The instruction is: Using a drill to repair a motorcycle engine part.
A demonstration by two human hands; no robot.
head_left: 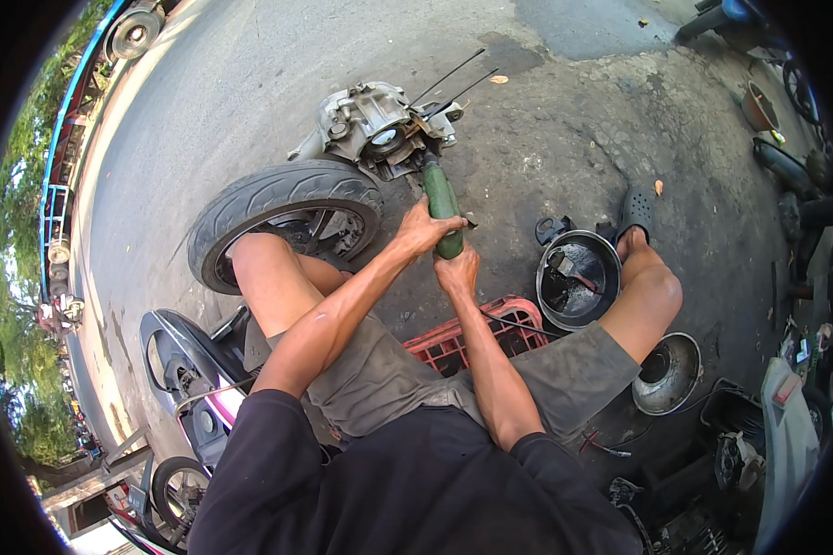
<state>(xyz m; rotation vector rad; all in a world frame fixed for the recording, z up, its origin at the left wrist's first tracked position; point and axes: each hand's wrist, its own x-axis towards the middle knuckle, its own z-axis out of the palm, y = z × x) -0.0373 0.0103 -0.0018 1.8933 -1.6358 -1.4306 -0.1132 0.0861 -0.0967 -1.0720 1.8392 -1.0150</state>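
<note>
Both my hands are on a green, tube-shaped die grinder (442,197), which points away from me. My left hand (424,228) wraps its middle, with the thumb lying across the body. Behind it, my right hand (457,270) grips the rear end. The tool's front end meets a grey metal motorcycle engine (366,116) on the ground. A round opening in the engine faces me, and two long studs stick out to its right. The exact tip of the grinder is hidden against the casing.
Left of my hands lies a wheel with a black tyre (241,208). A red plastic crate (435,347) stands between my legs. To the right are a metal basin (611,277) holding dark parts and a second bowl (690,370). Motorcycle bodywork (180,370) sits at left.
</note>
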